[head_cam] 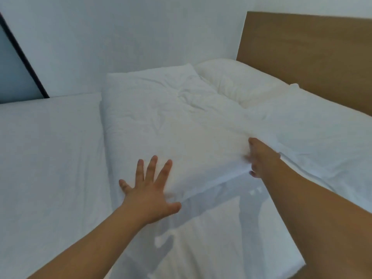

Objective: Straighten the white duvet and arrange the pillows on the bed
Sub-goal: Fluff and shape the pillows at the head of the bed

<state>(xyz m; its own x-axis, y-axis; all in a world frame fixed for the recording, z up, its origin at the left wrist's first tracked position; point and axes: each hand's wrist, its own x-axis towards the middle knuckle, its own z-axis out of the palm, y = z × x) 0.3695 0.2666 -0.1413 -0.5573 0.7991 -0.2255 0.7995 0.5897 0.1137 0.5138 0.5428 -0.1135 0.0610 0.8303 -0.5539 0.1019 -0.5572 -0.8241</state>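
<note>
A large white pillow (171,127) lies crumpled in the middle of the bed. My left hand (149,190) presses flat on its near edge with the fingers spread. My right hand (259,156), blurred, grips the pillow's near right corner, thumb on top and fingertips below. A cream pillow (237,83) lies behind it against the headboard. Another white pillow (314,129) lies to the right. The white duvet (211,248) spreads under my arms, and its edge shows at the lower right.
A brown wooden headboard (312,57) runs along the right. A white wall (120,37) borders the bed's far side. A dark-edged panel (16,73) stands at the far left. White sheet (50,158) covers the bed's left half.
</note>
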